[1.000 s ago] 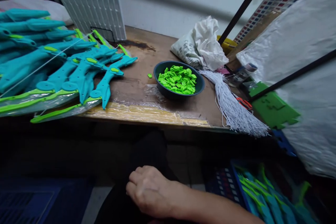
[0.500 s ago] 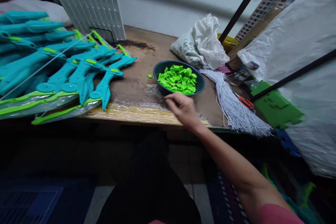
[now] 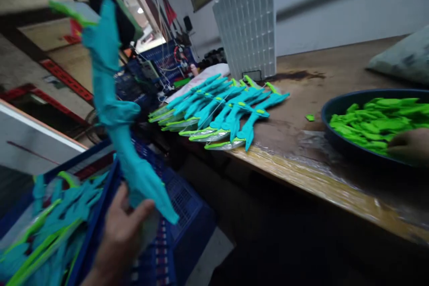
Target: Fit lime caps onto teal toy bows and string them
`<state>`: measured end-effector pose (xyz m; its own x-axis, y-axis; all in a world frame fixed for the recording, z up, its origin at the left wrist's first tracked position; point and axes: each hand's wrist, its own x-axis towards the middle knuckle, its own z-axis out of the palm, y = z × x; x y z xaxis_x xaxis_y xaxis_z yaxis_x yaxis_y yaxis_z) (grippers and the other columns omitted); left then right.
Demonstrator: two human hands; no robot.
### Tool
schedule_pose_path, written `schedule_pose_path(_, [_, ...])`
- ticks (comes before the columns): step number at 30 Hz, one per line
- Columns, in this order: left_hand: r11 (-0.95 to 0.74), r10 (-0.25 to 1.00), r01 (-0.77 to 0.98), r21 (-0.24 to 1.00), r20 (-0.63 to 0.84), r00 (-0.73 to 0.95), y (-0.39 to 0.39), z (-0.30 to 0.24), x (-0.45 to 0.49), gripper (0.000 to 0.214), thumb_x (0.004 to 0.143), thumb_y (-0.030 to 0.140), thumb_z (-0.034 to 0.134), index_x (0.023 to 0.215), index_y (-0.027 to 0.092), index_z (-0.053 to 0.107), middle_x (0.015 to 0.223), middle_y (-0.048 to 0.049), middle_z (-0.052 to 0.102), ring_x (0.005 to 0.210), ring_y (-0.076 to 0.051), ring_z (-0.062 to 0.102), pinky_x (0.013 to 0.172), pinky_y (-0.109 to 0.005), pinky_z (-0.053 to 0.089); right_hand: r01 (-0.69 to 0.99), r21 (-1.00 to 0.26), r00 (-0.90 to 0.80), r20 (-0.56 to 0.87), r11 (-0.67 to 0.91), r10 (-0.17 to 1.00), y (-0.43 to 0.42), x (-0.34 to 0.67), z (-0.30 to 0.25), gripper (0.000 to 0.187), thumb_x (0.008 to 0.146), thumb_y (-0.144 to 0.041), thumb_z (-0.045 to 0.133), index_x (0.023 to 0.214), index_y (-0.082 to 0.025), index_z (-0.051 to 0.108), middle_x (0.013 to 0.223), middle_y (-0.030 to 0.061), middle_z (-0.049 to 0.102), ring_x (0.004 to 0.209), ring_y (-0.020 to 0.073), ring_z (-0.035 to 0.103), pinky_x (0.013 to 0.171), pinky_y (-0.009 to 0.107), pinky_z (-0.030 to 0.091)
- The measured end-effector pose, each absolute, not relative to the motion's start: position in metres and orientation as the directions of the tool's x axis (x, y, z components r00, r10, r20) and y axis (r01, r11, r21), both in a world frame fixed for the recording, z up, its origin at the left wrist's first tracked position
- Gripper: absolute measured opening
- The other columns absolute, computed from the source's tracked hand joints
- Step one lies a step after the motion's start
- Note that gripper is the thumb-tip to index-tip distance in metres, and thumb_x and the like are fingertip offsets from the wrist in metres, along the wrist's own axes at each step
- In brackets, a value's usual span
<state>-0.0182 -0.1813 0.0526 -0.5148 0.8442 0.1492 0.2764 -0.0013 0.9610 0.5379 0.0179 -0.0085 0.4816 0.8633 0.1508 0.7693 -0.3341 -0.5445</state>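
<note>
My left hand (image 3: 122, 228) is closed around the lower part of a teal toy bow (image 3: 114, 116) and holds it upright above a blue crate. The bow has a bright green limb at its top and looks blurred. At the right edge, my right hand (image 3: 410, 145) is partly cut off, its fingertips among small bright green plastic pieces (image 3: 372, 120) in a dark round bowl (image 3: 326, 118). Blur and the frame's edge obscure those fingers. One loose green piece (image 3: 310, 117) lies on the table left of the bowl.
Several teal toy bows (image 3: 214, 107) lie stacked on the table (image 3: 295, 94). More bows (image 3: 56, 223) fill the blue crate (image 3: 97, 214) at lower left. A white ribbed panel (image 3: 250, 22) stands behind the stack, and a white sack (image 3: 402, 56) sits at right.
The view has swung left. My left hand has come into sight with a toy bow. My right hand has moved from the bowl's front edge to the green pieces inside it.
</note>
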Motion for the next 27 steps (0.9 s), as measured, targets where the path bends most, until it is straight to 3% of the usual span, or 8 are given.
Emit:
schedule_pose_path(3, [-0.013, 0.919, 0.172, 0.985, 0.079, -0.386, -0.184, 0.047, 0.004, 0.074, 0.068, 0.038, 0.092, 0.13, 0.017, 0.057, 0.107, -0.0109, 0.078, 0.102, -0.031, 0.074, 0.082, -0.032, 0.061, 0.769, -0.467, 0.478, -0.033, -0.437, 0.878, 0.02, 0.544, -0.017, 0.072, 0.098, -0.041, 0.06, 0.03, -0.018, 0.055, 0.051, 0.0242, 0.061, 0.044, 0.016, 0.056, 0.057, 0.046, 0.03])
schedule_pose_path(6, [-0.012, 1.0, -0.08, 0.997, 0.011, -0.019, -0.162, 0.033, 0.051, 0.063, 0.072, 0.036, 0.088, 0.125, 0.021, 0.057, 0.116, -0.012, 0.075, 0.098, -0.034, 0.075, 0.072, -0.038, 0.064, 0.802, -0.404, 0.483, 0.008, -0.439, 0.876, 0.003, 0.54, -0.015, 0.052, 0.094, -0.026, 0.065, 0.044, -0.011, 0.062, 0.074, 0.0271, 0.071, 0.07, 0.0212, 0.071, 0.063, 0.043, 0.031])
schedule_pose_path(8, [0.09, 0.968, -0.178, 0.98, -0.044, 0.248, -0.146, 0.023, 0.087, 0.051, 0.074, 0.038, 0.086, 0.115, 0.02, 0.062, 0.102, -0.0112, 0.077, 0.078, -0.029, 0.076, 0.059, -0.034, 0.061, 0.815, -0.374, 0.499, 0.064, -0.443, 0.864, -0.01, 0.533, -0.012, 0.036, 0.089, -0.02, 0.068, 0.054, -0.01, 0.063, 0.088, 0.0307, 0.073, 0.085, 0.0253, 0.073, 0.065, 0.042, 0.03])
schedule_pose_path(11, [0.28, 0.846, -0.16, 0.947, -0.164, 0.508, -0.135, 0.008, 0.134, 0.037, 0.081, 0.042, 0.079, 0.1, 0.015, 0.065, 0.07, -0.0097, 0.074, 0.054, -0.019, 0.067, 0.049, -0.024, 0.052, 0.826, -0.378, 0.499, 0.146, -0.417, 0.854, -0.023, 0.524, -0.01, 0.015, 0.087, -0.018, 0.069, 0.074, -0.01, 0.067, 0.095, 0.0289, 0.073, 0.092, 0.0267, 0.071, 0.069, 0.038, 0.032])
schedule_pose_path(14, [0.306, 0.815, -0.163, 0.938, -0.17, 0.554, -0.14, -0.006, 0.163, 0.036, 0.081, 0.039, 0.08, 0.105, 0.016, 0.066, 0.081, -0.009, 0.075, 0.059, -0.017, 0.067, 0.05, -0.022, 0.049, 0.826, -0.435, 0.487, 0.232, -0.358, 0.842, -0.027, 0.523, -0.014, 0.007, 0.087, -0.017, 0.064, 0.086, -0.011, 0.067, 0.093, 0.0195, 0.073, 0.09, 0.0242, 0.068, 0.074, 0.033, 0.037])
schedule_pose_path(17, [0.243, 0.85, -0.171, 0.955, -0.125, 0.512, -0.147, -0.017, 0.169, 0.037, 0.081, 0.034, 0.081, 0.111, 0.019, 0.066, 0.094, -0.007, 0.073, 0.067, -0.017, 0.068, 0.061, -0.025, 0.052, 0.8, -0.534, 0.477, 0.288, -0.274, 0.83, -0.025, 0.529, -0.017, 0.003, 0.083, -0.015, 0.061, 0.085, -0.014, 0.064, 0.085, 0.0096, 0.071, 0.08, 0.0208, 0.064, 0.074, 0.03, 0.041])
schedule_pose_path(23, [0.197, 0.82, -0.042, 0.98, -0.141, 0.555, -0.152, -0.025, 0.156, 0.035, 0.09, 0.045, 0.074, 0.111, 0.019, 0.064, 0.068, 0.0006, 0.064, 0.058, -0.014, 0.059, 0.063, -0.028, 0.051, 0.656, -0.751, 0.524, 0.389, -0.068, 0.758, -0.037, 0.523, -0.004, 0.006, 0.085, -0.022, 0.056, 0.082, -0.018, 0.057, 0.076, 0.003, 0.066, 0.07, 0.0169, 0.059, 0.07, 0.029, 0.049])
schedule_pose_path(27, [0.231, 0.829, -0.066, 0.971, -0.16, 0.535, -0.154, -0.023, 0.156, 0.028, 0.095, 0.047, 0.067, 0.096, 0.019, 0.064, 0.073, 0.0001, 0.065, 0.056, -0.012, 0.057, 0.06, -0.026, 0.05, 0.553, -0.829, 0.55, 0.442, 0.088, 0.709, -0.085, 0.476, -0.003, 0.015, 0.09, -0.032, 0.057, 0.083, -0.018, 0.057, 0.071, 0.0008, 0.063, 0.058, 0.0148, 0.056, 0.059, 0.028, 0.049])
